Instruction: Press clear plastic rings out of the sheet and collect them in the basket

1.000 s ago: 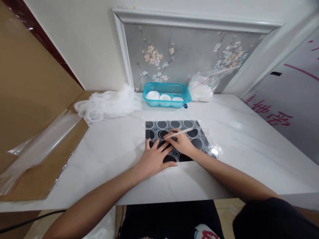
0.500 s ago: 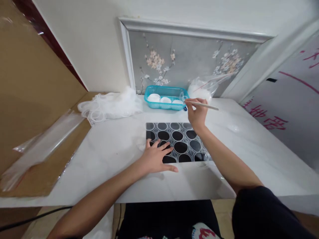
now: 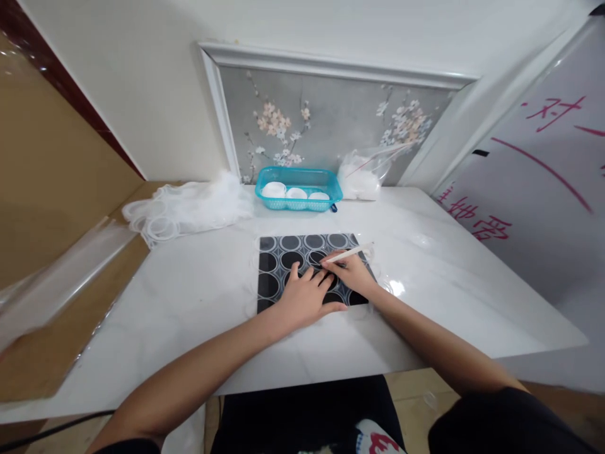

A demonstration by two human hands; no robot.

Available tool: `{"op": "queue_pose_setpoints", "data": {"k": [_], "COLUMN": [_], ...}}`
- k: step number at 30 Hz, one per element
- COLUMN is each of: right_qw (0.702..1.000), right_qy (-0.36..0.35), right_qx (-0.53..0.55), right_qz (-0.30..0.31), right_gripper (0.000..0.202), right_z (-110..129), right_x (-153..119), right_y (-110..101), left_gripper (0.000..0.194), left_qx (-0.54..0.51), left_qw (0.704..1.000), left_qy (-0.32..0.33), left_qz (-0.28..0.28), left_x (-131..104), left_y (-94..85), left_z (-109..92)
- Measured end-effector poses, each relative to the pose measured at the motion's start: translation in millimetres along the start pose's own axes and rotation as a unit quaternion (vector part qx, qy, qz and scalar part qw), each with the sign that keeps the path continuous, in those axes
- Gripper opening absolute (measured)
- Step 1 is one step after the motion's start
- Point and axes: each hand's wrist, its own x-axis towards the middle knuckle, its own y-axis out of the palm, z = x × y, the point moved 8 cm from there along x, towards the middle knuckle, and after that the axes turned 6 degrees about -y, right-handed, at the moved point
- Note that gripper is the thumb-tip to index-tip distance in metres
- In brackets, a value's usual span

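Note:
On the tabletop lies a dark patterned sheet (image 3: 268, 285) printed with rows of black circles in pale rings. My left hand (image 3: 305, 296) is spread over the sheet's middle, fingers apart, pressing flat on it. Beside it, my right hand (image 3: 350, 272) is closed around a slim whitish stick (image 3: 350, 252), held like a pen. The stick's lower end is among my right fingertips, over a circle near the sheet's middle. Whether something small is pinched there is too fine to make out. Thin clear rings (image 3: 385, 287) appear by the sheet's right edge.
A blue plastic basket (image 3: 299, 203) with white round pieces stands at the back. To its right sits a clear bag (image 3: 362, 180) with white contents; to its left, a bag of white rings (image 3: 189, 208). Cardboard (image 3: 51, 353) and plastic sleeves (image 3: 70, 277) cover the left side.
My right hand has come down from beside the basket to the sheet, bringing the stick along. My left hand stays on the sheet, now closer to its middle. The view has shifted right.

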Motion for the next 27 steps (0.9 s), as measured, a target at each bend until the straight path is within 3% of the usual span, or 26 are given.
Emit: {"op": "queue_pose_setpoints", "data": {"k": [4, 14, 21, 27], "right_qw": [1.0, 0.999, 1.0, 0.998], "right_qy": [-0.008, 0.008, -0.016, -0.003], "right_qx": [0.01, 0.045, 0.012, -0.053], "right_qz": [-0.004, -0.001, 0.01, 0.012], "right_gripper": [0.022, 0.024, 0.017, 0.015], "right_z": [1, -3, 7, 9], "right_x": [-1, 0, 1, -1], "right_y": [-2, -2, -4, -5], "left_gripper": [0.077, 0.086, 0.08, 0.07], "left_qx": [-0.007, 0.011, 0.019, -0.002], "left_qw": [1.0, 0.999, 0.999, 0.999], "left_qy": [-0.011, -0.032, -0.035, -0.044], "left_qz": [-0.022, -0.019, -0.021, 0.022], "left_x": [3, 0, 1, 3], "left_y": [1.8, 2.6, 0.9, 2.8], "left_z": [-10, -11, -13, -13]}}
